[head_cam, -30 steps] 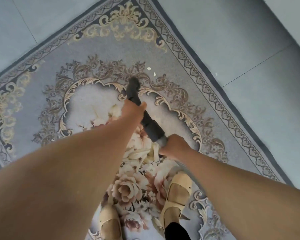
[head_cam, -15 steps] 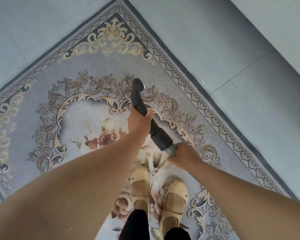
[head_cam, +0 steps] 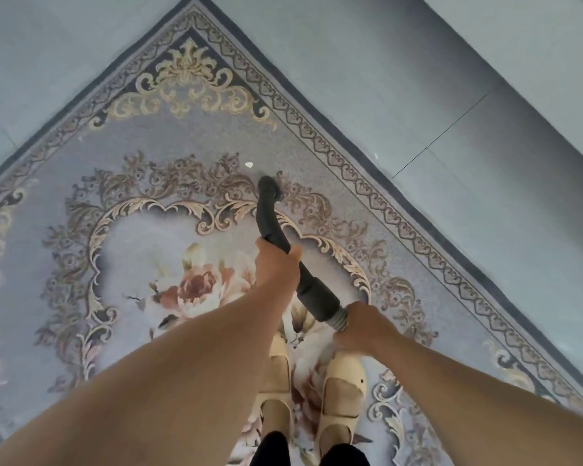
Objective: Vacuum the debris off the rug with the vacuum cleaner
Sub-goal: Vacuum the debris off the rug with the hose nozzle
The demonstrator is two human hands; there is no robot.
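The large grey-blue woven rug point(head_cam: 148, 136) with gold scrollwork and a rose medallion fills most of the frame, its far corner at the top centre; a second ago that corner lay cut off above the picture. Smooth pale grey floor tiles point(head_cam: 418, 79) take the upper right. The cream strapped shoes point(head_cam: 342, 391) now stand side by side at the bottom centre, where a second ago one trailed lower.

The dark grey curved plastic vacuum tube point(head_cam: 266, 216) runs up from the centre — its round mouth is down on the short pile at the outer edge of the scroll band. The left hand point(head_cam: 276, 264) has its fingers wrapped round the tube's bend. The right hand point(head_cam: 360, 327) is closed round the ribbed silver-grey hose collar point(head_cam: 339, 319) behind the tube's thicker sleeve.

Two white scraps lay ahead of the mouth a second ago; now one small white paper-like scrap point(head_cam: 249, 165) shows, just up and left of the mouth, apart from it.
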